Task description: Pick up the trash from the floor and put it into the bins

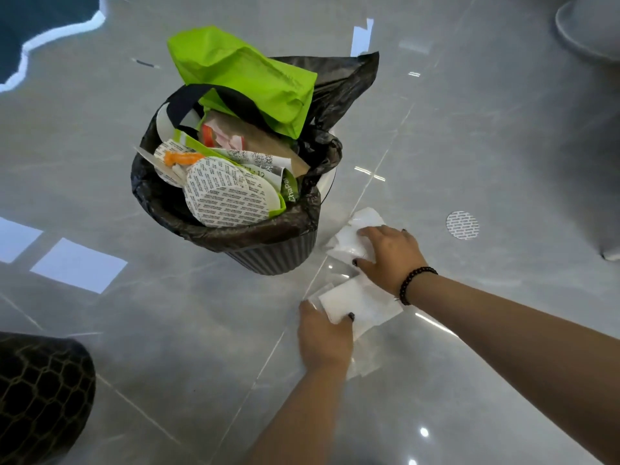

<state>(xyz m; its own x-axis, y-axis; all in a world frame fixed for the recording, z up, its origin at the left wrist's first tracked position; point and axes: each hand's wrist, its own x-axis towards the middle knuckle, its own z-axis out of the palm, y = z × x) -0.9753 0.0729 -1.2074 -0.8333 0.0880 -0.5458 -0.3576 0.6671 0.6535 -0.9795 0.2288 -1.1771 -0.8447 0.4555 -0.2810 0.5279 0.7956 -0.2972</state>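
Trash lies on the glossy grey tiled floor [469, 330] just beside the bin, at about four o'clock from it, and both hands are on it. Nearest, the left hand [323, 340] comes in from six o'clock with the forearm angled up toward one o'clock, palm down, knuckles toward the camera. Its fingers curl round the near edge of a flat white paper sheet [364, 305], one dark-painted nail showing on top of the sheet; the sheet runs out from under the fingers toward two o'clock. A thin clear piece of film [364, 365] lies under the hand at its four o'clock side.

Beyond it, the right hand [391, 255] reaches in from four o'clock, a black bead bracelet [414, 285] on the wrist. The palm faces down, and the fingers are spread and bent over a crumpled white wrapper [352, 234], the fingertips pressing into it at the hand's ten o'clock side; whether they pinch it or only press cannot be told.

At three o'clock from that hand, well apart, a round printed seal liner [462, 225] lies flat on the floor.

Farther on stands the dark ribbed bin [278, 256], lined with a black bag [345, 82] and heaped above the rim: more printed seal discs [224, 199], torn paper, an orange scrap [181, 158], and a lime green bag [241, 72] at the top.
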